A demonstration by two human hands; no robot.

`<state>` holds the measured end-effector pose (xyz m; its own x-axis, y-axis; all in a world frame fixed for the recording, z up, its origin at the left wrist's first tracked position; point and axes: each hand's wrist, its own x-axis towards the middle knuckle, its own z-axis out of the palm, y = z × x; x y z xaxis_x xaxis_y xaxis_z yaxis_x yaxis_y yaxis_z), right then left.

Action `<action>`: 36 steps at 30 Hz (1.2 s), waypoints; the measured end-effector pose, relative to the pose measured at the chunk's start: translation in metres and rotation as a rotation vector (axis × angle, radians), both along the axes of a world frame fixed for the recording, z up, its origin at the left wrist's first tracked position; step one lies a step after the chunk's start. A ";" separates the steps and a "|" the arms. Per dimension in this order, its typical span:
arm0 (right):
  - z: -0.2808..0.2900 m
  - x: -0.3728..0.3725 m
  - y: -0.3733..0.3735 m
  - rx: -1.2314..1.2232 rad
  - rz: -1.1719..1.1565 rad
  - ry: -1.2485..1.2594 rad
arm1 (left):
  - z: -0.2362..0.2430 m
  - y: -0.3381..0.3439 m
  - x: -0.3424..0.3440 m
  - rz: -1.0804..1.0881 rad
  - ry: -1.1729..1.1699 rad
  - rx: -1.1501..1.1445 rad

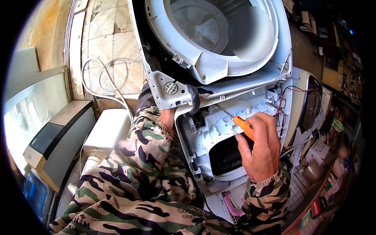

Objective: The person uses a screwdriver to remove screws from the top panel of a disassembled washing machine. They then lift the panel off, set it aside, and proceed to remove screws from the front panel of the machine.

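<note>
The right hand point(260, 154) is pinching an orange-handled screwdriver point(243, 127) between thumb and fingers, the shaft pointing up and left from them. Beneath them a white panel point(214, 132) is sitting. Farther left, the left hand point(167, 117) is showing partly beside the washing machine point(211, 64); its fingers are hiding, so I cannot tell their state.

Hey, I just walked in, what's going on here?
A person in camouflage sleeves has an orange screwdriver in the right hand, its shaft reaching over a white plastic panel next to an opened washing machine. The left hand is by the machine's near corner, partly hidden, so I can't tell what it holds.
</note>
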<state>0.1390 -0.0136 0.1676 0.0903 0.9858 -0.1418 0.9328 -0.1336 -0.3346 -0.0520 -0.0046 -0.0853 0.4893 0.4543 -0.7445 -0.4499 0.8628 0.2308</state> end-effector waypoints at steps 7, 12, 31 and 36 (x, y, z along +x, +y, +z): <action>-0.003 0.000 -0.006 -0.081 -0.001 -0.138 | 0.008 0.004 -0.003 -0.032 -0.061 0.065; 0.004 0.003 0.001 -0.124 0.078 -0.081 | -0.002 -0.002 -0.003 -0.006 0.013 -0.046; 0.019 0.002 0.020 -0.361 0.637 -0.560 | 0.024 0.007 -0.001 -0.126 0.044 0.054; 0.009 0.003 0.017 -0.439 0.648 -0.516 | -0.006 -0.006 -0.007 -0.134 0.094 0.108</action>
